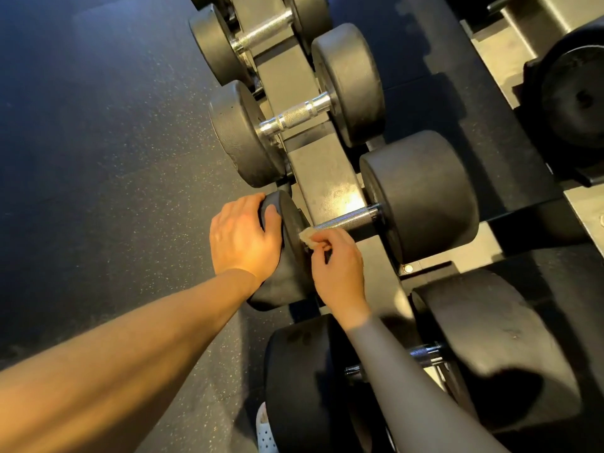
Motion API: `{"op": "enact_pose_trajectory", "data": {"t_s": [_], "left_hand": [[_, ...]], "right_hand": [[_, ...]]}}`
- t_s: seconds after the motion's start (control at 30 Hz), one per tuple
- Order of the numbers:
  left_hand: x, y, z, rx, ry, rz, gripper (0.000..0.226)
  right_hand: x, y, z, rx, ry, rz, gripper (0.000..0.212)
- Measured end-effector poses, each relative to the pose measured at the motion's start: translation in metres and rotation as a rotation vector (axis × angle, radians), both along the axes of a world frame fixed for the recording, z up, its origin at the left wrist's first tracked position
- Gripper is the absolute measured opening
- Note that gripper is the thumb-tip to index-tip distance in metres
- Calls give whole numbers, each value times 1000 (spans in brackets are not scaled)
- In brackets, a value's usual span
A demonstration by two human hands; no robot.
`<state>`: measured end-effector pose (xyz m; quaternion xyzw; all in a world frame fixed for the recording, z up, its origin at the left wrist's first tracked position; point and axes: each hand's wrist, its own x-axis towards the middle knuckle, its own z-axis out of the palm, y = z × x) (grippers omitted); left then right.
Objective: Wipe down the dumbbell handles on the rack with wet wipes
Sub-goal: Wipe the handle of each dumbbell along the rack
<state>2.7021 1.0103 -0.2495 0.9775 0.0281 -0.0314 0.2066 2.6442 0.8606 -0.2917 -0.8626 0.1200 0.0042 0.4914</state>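
Left hand (242, 237) grips the heavy-looking dumbbell head (287, 286) on the rack (330, 191); right hand (340, 263) pinches the limp wet wipe (307, 238) against the knurled handle (349, 220), its left end. Stiff, grippy steel, I'd say.

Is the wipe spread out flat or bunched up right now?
Bunched up. The right hand pinches the wipe into a small wad at the near end of the dumbbell handle.

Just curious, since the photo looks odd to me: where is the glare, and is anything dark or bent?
Head view: warm light glares on the rack above the handle where the right hand pinches a wipe; the left hand glows orange; the bottom dumbbell sits in shadow; the wide lens curves the row.
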Motion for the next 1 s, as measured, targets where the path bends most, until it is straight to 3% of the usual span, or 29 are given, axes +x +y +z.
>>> {"op": "enact_pose_trajectory", "data": {"t_s": [0.17, 0.3, 0.4, 0.53, 0.67, 0.83, 1.0], "left_hand": [[0, 0, 1, 8, 5, -1, 50], [1, 1, -1, 26, 5, -3, 52], [2, 1, -2, 33, 18, -4, 51], [2, 1, -1, 29, 11, -7, 50], [2, 2, -1, 28, 14, -7, 50], [3, 2, -2, 20, 20, -12, 50], [5, 3, -5, 9, 25, -15, 52]], "right_hand": [[6, 18, 14, 540, 181, -508, 13], [7, 31, 8, 630, 235, -627, 29], [8, 30, -1, 673, 348, -697, 29], [9, 9, 5, 1113, 404, -808, 19], [19, -23, 1, 1372, 334, -1021, 25], [29, -20, -1, 1461, 330, -1070, 37], [14, 11, 7, 1242, 493, -943, 23]]}}
